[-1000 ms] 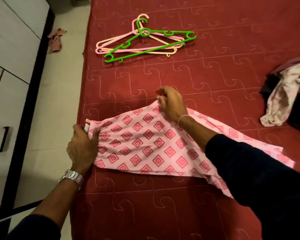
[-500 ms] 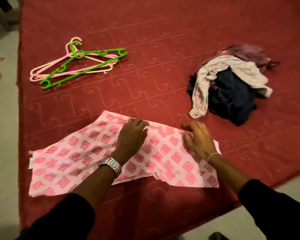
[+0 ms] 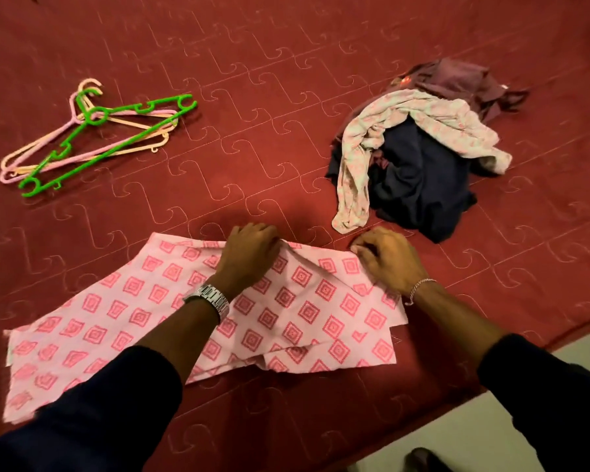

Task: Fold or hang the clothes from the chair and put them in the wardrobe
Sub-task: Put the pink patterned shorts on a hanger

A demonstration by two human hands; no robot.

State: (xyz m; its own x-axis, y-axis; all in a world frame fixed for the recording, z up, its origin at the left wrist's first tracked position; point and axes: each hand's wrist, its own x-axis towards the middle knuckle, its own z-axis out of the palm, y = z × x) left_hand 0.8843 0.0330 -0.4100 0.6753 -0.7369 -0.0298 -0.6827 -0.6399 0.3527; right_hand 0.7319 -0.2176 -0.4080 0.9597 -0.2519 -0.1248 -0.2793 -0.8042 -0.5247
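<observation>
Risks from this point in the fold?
1. Left hand and right hand both grip the pink cloth at its far edge only; the loose near layers may bunch and leave the fold crooked.
2. The clothes pile lies close to the right hand and could snag.

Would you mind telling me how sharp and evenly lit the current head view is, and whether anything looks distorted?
Head view: warm, dim light; the pink patterned cloth and both hands, left and right, are fairly sharp; the dark sleeves at the bottom lose all detail; wide-angle bending curves the red bedspread's quilted lines; the clothes pile and hangers look slightly soft; no glare.
</observation>
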